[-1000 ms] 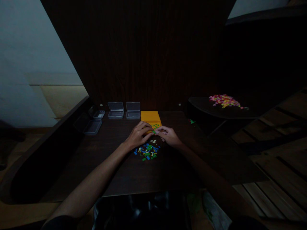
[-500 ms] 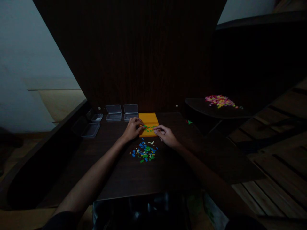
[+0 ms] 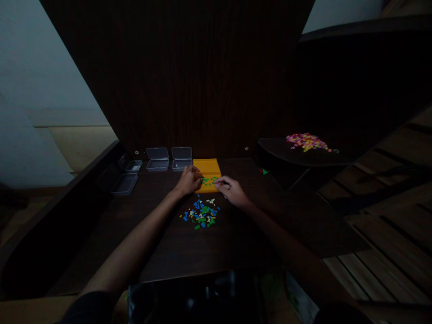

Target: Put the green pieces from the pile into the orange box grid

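Note:
An open orange box [image 3: 206, 166] lies on the dark tabletop, with several small green pieces [image 3: 209, 182] spread in its near half. My left hand [image 3: 189, 181] rests over the box's left side, thumb and fingers drawn together near the green pieces. At the right side, my right hand [image 3: 232, 188] is closed in a pinch above the box's edge. Whatever is between the fingertips of either hand is too small to make out. Just in front of the box lies a loose pile of tiny blue, green, white and yellow building bricks [image 3: 202, 215].
Clear plastic cases with raised lids, one [image 3: 157, 165] and another [image 3: 182, 165], stand left of the box. A further clear case [image 3: 124, 183] sits farther left. Pink and yellow beads [image 3: 308, 141] cover part of a raised shelf [image 3: 276, 150] at right. A dark panel rises behind.
The whole view has shifted slightly. My left fingers have drawn closer together at the box's left side; my right hand keeps its pinch at the right edge.

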A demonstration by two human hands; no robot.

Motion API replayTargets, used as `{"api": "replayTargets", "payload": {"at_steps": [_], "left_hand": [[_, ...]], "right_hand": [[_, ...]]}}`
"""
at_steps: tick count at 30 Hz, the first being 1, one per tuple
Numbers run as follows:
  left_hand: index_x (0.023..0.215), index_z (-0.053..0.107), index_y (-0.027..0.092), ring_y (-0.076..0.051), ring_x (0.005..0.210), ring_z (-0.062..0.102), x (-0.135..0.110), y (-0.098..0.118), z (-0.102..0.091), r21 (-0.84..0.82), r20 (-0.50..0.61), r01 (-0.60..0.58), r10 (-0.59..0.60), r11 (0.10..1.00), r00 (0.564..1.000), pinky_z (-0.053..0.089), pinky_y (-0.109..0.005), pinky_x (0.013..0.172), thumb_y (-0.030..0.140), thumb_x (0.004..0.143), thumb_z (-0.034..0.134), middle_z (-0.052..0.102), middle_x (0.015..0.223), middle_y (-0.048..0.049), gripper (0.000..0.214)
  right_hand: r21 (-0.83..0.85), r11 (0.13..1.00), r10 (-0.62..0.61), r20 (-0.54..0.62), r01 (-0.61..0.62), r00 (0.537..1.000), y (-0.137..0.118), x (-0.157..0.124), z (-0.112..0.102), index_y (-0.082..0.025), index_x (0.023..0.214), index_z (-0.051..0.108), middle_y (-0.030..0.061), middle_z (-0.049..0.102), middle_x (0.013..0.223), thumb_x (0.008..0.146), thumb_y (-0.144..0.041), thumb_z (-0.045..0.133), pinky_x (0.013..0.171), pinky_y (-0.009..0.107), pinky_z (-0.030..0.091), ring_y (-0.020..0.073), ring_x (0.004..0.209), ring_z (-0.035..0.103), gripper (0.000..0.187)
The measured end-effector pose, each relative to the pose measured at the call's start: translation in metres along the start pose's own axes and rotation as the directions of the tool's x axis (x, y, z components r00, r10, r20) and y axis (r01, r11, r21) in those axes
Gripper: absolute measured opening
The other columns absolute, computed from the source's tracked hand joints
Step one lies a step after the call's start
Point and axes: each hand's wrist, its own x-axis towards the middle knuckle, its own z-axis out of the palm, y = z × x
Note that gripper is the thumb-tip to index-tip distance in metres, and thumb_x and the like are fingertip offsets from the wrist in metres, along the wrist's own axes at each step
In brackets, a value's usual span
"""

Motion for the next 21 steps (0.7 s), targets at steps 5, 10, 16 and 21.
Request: {"api": "replayTargets", "payload": {"at_steps": [5,10,16,21], "left_hand": [[0.093,0.074,0.017,-0.025,0.107,0.052,-0.005,0.002,-0.009,-0.037,-0.03,0.003,-0.004,0.999,1.0,0.039,-0.046,0.102,0.019,0.084,0.054,0.06,0.105,-0.0098,0.022],[0.093,0.072,0.02,-0.023,0.105,0.054,-0.023,0.012,-0.022,-0.101,-0.096,-0.065,0.055,0.993,0.994,0.042,-0.044,0.099,0.018,0.086,0.051,0.062,0.103,-0.0071,0.022],[0.091,0.073,0.025,-0.023,0.107,0.054,-0.058,0.034,-0.037,-0.209,0.054,-0.178,0.193,0.962,0.98,0.045,-0.043,0.097,0.021,0.08,0.061,0.062,0.109,-0.0055,0.017],[0.091,0.074,0.025,-0.022,0.108,0.053,-0.074,0.042,-0.042,-0.28,0.134,-0.241,0.286,0.929,0.949,0.045,-0.038,0.097,0.022,0.079,0.063,0.062,0.11,-0.0047,0.017]], "right_hand": [[-0.18,0.98,-0.088,0.014,0.089,0.996,0.003,0.0,-0.001,-0.014,0.088,0.068,0.0034,0.058,0.083,0.084,-0.031,0.057,0.053,0.022,0.038,0.0083,0.059,0.046,0.02],[-0.295,0.926,-0.173,0.217,0.234,0.961,-0.003,-0.007,0.0,-0.015,0.088,0.071,0.0017,0.057,0.077,0.081,-0.023,0.062,0.054,0.022,0.038,0.0086,0.057,0.044,0.014],[-0.311,0.874,-0.206,0.46,0.374,0.864,-0.008,-0.016,0.004,-0.017,0.09,0.072,0.0031,0.058,0.083,0.081,-0.023,0.065,0.061,0.024,0.043,0.0104,0.064,0.048,0.013],[-0.315,0.863,-0.205,0.494,0.394,0.845,-0.008,-0.018,0.005,-0.019,0.093,0.072,0.0027,0.059,0.086,0.078,-0.023,0.069,0.063,0.024,0.045,0.0117,0.069,0.052,0.016]]}}
